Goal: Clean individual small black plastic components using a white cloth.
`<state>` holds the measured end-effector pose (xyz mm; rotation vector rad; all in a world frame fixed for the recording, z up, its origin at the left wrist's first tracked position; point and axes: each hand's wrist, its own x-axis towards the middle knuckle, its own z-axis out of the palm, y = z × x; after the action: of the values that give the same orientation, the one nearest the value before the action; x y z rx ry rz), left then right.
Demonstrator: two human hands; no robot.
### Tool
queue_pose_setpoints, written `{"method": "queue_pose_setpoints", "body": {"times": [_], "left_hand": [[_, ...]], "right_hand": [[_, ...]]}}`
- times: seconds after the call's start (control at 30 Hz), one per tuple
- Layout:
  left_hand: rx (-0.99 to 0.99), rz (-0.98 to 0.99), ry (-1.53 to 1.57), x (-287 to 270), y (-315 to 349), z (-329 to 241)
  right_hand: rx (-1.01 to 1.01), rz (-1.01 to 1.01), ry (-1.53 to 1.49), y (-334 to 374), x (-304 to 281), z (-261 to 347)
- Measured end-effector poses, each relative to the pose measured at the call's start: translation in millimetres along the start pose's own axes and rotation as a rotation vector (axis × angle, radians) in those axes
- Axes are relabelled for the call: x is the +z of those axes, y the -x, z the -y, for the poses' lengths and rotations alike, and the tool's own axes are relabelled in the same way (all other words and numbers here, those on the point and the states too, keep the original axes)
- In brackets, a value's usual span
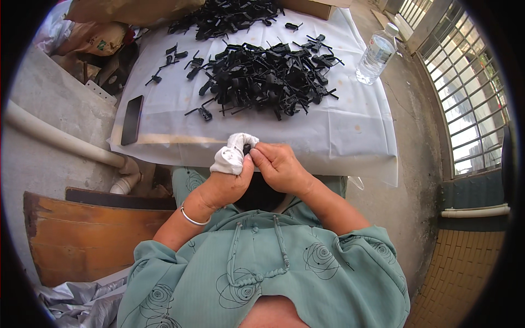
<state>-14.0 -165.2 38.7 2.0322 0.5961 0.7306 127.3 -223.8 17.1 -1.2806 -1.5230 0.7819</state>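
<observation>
Just in front of the table's near edge, my two hands meet over a small black plastic part [246, 149]. My left hand [228, 185] is closed around it, its fingers covered by white cloth [229, 157]. From the other side, the thumb and fingertips of my right hand [280, 167] pinch at the same part, most of which they hide. On the white table cover [328, 134] beyond lies a large heap of black plastic parts [268, 76] with thin stems. Several loose black parts [204, 112] lie around its left side.
A dark phone [132, 120] lies at the table's left edge; a clear water bottle [376, 54] stands at its right. Behind are a second black heap [229, 17] and a cardboard box [309, 7]. A pipe [65, 136] and wooden board [87, 235] are at left.
</observation>
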Motion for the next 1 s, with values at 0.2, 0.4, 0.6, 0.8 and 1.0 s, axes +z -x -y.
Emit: {"method": "queue_pose_setpoints", "body": {"times": [0.2,0.4,0.6,0.8,1.0], "left_hand": [[0.001,0.137,-0.111,-6,0,-2],[0.21,-0.023,-0.446,-12,-9,17],[0.376,-0.174,-0.399,-11,-21,-8],[0.474,0.257,-0.377,-22,-15,-35],[-0.184,0.019,0.289,-28,-9,-30]], "right_hand": [[0.021,-0.05,0.106,-1,-24,-11],[0.137,-0.453,0.906,-19,-71,-55],[-0.089,-0.45,0.615,-1,-59,-18],[-0.08,0.162,0.223,6,-62,-2],[-0.124,-0.321,0.159,8,-37,13]]}}
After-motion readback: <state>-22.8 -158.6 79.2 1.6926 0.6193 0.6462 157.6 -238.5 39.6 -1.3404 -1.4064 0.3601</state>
